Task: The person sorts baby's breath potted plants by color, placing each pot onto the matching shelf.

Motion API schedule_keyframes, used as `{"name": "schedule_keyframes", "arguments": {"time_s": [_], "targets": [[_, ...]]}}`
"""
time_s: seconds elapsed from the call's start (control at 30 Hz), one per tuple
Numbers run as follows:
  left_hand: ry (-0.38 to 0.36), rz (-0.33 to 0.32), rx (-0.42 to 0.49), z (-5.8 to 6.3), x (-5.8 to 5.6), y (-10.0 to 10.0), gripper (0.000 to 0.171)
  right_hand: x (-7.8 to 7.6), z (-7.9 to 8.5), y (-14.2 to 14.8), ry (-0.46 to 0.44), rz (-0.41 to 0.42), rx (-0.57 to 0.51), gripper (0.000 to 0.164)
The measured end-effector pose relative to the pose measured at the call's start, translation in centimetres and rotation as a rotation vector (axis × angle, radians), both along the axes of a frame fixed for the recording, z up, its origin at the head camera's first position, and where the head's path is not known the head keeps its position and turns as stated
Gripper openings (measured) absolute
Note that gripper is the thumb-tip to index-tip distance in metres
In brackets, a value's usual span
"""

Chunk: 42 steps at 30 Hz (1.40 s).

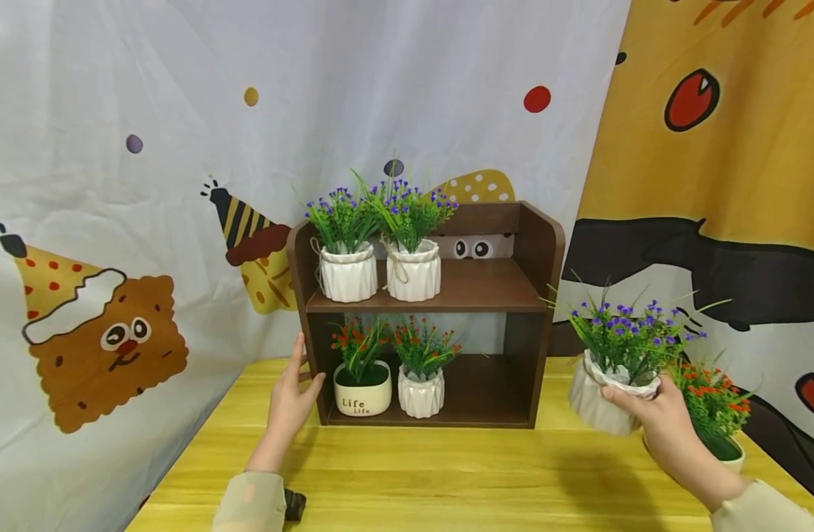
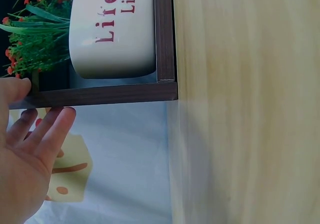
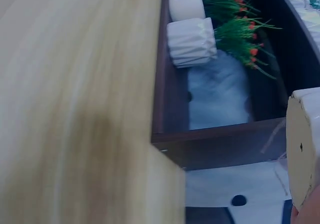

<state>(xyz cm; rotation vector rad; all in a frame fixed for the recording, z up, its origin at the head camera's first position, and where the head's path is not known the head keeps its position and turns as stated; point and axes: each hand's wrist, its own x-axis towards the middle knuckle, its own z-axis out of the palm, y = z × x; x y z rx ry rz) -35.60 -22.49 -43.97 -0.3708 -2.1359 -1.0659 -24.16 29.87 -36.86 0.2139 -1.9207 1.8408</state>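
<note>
A two-tier brown shelf (image 1: 433, 304) stands on the table. My left hand (image 1: 292, 403) holds its left side panel, which lies between the thumb and the fingertips in the left wrist view. Raised above the table to the right of the shelf, a white pleated flowerpot (image 1: 596, 399) with purple flowers is gripped by my right hand (image 1: 669, 428), the thumb over its rim. The right wrist view shows that pot's flat round underside (image 3: 301, 149). On the upper tier, two similar white pots (image 1: 349, 275) with purple flowers stand side by side at the left.
The lower tier holds a cream "Life" pot (image 1: 363, 390) and a white pleated pot (image 1: 421, 394), both with red flowers. Another red-flowered cream pot (image 1: 731, 451) stands at the table's right, partly behind my right hand. A cartoon-printed curtain (image 1: 181, 185) hangs behind the wooden table (image 1: 414, 473).
</note>
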Motion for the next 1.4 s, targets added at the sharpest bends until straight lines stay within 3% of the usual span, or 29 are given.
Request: {"name": "schedule_keyframes", "arguments": {"time_s": [0.17,0.43,0.8,1.03,1.4], "targets": [[0.001,0.001,0.0,-0.1,0.1,0.1,0.092,-0.1,1.2,-0.5,0.094,0.051,-0.024,0.043],[-0.018,0.002,0.004,-0.1,0.0,0.3,0.091,-0.4,2.4,-1.3,0.129,0.105,0.015,0.041],[-0.041,-0.003,0.017,-0.7,0.2,0.4,0.091,-1.3,3.0,-3.0,0.132,0.145,0.189,0.045],[-0.03,0.011,-0.004,-0.2,0.3,0.1,0.091,-1.7,3.4,-5.2,0.193,0.254,0.071,0.044],[0.007,0.017,-0.006,-0.2,-0.1,0.1,0.091,-2.3,5.4,-7.2,0.214,0.305,0.0,0.044]]}}
